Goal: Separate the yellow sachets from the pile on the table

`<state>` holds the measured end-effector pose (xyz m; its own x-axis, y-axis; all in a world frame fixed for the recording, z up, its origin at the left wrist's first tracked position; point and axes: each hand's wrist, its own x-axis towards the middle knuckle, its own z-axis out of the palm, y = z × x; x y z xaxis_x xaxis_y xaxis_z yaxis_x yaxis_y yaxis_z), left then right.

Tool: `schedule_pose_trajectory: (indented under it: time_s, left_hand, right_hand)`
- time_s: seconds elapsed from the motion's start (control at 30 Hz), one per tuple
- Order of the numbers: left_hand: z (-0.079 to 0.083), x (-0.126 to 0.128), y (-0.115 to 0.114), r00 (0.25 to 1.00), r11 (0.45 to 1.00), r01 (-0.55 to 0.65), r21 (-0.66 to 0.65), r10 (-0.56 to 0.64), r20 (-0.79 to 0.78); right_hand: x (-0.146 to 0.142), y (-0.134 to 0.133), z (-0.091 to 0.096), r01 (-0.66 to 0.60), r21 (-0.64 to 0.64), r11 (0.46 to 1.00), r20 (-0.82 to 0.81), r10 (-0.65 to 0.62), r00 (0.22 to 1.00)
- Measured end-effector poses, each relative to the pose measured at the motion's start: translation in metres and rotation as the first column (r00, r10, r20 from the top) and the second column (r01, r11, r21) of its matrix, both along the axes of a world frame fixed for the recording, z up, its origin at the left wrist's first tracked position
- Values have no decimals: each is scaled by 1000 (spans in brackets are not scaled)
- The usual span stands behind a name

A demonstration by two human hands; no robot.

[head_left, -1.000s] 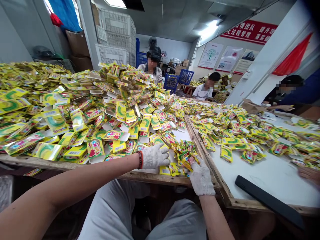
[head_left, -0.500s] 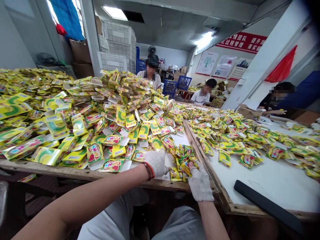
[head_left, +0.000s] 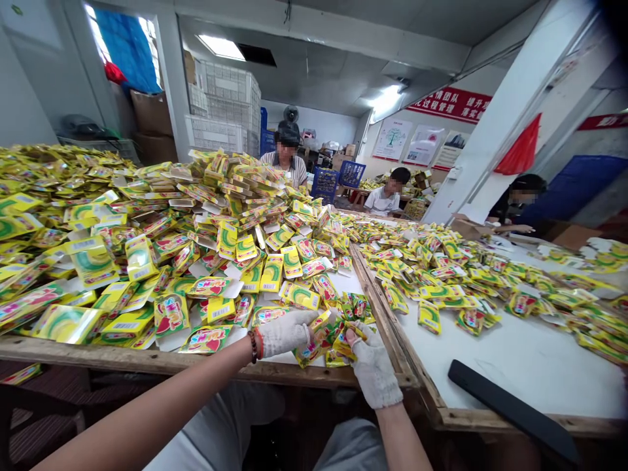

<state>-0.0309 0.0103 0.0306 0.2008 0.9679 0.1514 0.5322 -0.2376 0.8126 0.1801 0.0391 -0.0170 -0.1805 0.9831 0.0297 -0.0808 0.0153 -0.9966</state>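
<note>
Grip: knit-gloved L hand (head_left: 286, 333) holds flat glossy box (head_left: 312, 350), knit-gloved R hand (head_left: 373, 367) pinches shiny yel. pkt (head_left: 343, 343).

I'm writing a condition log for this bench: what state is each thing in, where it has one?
Left hand: gloved, closed on a yellow box
Right hand: gloved, pinching a yellow packet
Box heap: loosely piled, some flaps open
White crates: stacked
Ceiling lamp: lit
Red bag: hanging
Black bar: lying across the wooden edge
</note>
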Motion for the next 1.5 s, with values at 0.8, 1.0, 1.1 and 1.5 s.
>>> schedule_pose_trajectory:
  time_s: [0.8,1.0,1.1,1.5]
  left_hand:
    - [-1,16,-25,805,968,108,225,48,-592]
    - [-10,17,-28,804,961,74,266,101,-586]
    - [-9,22,-29,796,952,114,286,85,-600]
    - [-11,19,-28,874,969,61,240,64,-481]
  right_hand:
    - [-7,-10,18,-43,553,832,627,-382,679]
    - [1,-7,26,-280,451,847,735,-175,655]
    - [2,-6,34,-277,467,840,753,-213,622]
    - [6,-35,36,-269,-106,957,320,289,902]
